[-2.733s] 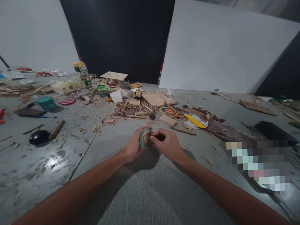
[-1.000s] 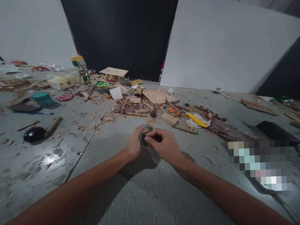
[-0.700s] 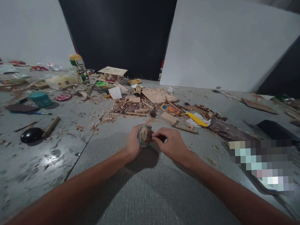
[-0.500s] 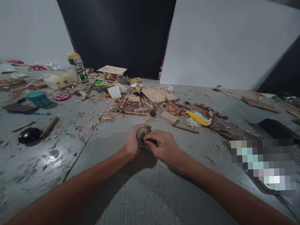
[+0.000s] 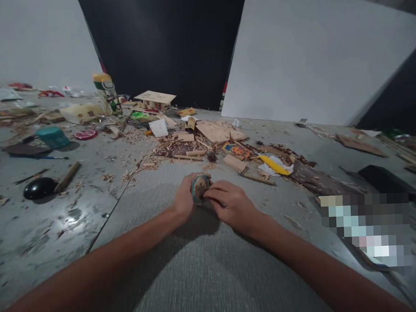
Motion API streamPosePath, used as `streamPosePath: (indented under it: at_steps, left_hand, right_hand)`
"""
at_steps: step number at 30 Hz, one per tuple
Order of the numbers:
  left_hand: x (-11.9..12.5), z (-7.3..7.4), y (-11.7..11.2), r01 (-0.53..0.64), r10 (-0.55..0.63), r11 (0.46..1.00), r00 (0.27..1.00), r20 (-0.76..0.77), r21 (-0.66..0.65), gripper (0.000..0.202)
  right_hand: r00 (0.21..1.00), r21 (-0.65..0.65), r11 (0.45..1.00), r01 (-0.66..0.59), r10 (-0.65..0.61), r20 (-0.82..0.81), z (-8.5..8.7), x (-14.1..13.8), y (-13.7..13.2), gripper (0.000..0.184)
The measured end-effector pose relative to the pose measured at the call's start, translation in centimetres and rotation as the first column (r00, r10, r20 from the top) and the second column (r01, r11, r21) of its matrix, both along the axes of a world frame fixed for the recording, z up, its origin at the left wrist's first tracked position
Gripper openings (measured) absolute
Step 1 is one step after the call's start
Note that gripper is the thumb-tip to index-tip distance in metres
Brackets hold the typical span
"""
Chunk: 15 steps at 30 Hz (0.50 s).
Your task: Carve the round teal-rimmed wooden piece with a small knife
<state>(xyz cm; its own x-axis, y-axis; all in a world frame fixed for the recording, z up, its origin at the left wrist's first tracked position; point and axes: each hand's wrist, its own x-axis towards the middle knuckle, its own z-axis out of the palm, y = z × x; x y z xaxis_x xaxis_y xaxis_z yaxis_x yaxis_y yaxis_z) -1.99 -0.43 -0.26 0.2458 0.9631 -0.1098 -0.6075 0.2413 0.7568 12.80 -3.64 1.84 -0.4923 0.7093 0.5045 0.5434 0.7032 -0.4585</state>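
In the middle of the head view I hold up a small round object (image 5: 200,187) with a teal rim and a brown face; its exact kind I cannot make out. My left hand (image 5: 185,194) wraps round its left side and back. At the object's right edge, the fingers of my right hand (image 5: 232,203) are pinched together. Whatever may be between those fingertips is hidden or too small to see. Both hands are just above the grey surface, where their shadow falls.
Ahead lie wood shavings, a flat wooden board (image 5: 220,130), a yellow piece (image 5: 274,165) on white paper and a bark-covered log (image 5: 319,178). Leftward are a black rounded object (image 5: 40,188), a teal container (image 5: 52,137) and a bottle (image 5: 107,93). A black case-like object (image 5: 388,180) lies right.
My right hand has shifted slightly to the right, from over the object's face to its edge. More of the brown face now shows. My left hand keeps its hold.
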Motion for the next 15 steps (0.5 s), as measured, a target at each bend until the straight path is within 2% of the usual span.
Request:
streamPosePath:
  at_steps: [2,4,6,8,11,15]
  left_hand:
    - [0.0,0.0,0.0,0.01,-0.01,1.0,1.0,-0.004,-0.021,0.027]
    - [0.0,0.1,0.0,-0.011,0.01,0.999,1.0,-0.02,-0.035,0.026]
    - [0.0,0.3,0.0,-0.036,0.034,0.999,0.998,-0.048,-0.041,0.03]
    - [0.1,0.5,-0.1,-0.035,0.032,0.998,0.997,-0.065,-0.058,0.034]
    - [0.1,0.9,-0.2,-0.004,-0.001,0.996,0.999,-0.05,-0.091,0.037]
    - [0.1,1.2,-0.2,0.009,-0.011,0.998,0.999,-0.034,-0.059,0.038]
  right_hand:
    - [0.993,-0.114,0.993,0.016,-0.029,-0.111,-0.1,0.6,0.6,0.018]
    - [0.964,-0.226,0.972,0.062,-0.117,-0.239,-0.1,1.2,1.5,0.013]
    - [0.926,-0.299,0.949,0.098,-0.197,-0.323,0.0,1.8,2.3,0.006]
    - [0.9,-0.361,0.93,0.074,-0.218,-0.377,0.0,2.1,2.8,0.009]
    - [0.87,-0.454,0.89,-0.044,-0.189,-0.456,0.1,1.9,2.7,0.02]
    - [0.743,-0.565,0.771,-0.294,-0.188,-0.643,0.5,1.2,1.8,0.025]
